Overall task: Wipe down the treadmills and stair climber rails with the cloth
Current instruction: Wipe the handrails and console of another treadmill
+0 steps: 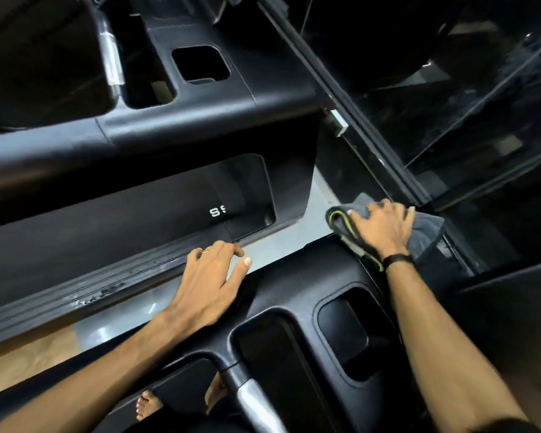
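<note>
1. While the right hand (384, 226) presses the grey cloth (425, 232) flat, fingers spread, onto the far right corner of the near treadmill console (294, 285), its wrist wears a black band (398, 260).
2. Left hand (213, 276) rests at the console's far left edge, fingers relaxed, holding nothing.

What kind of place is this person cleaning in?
Most likely a gym. Two black treadmill consoles with cup holders stand side by side, with a running belt below the farther one. The right hand presses a grey cloth on the near console's corner.
</note>
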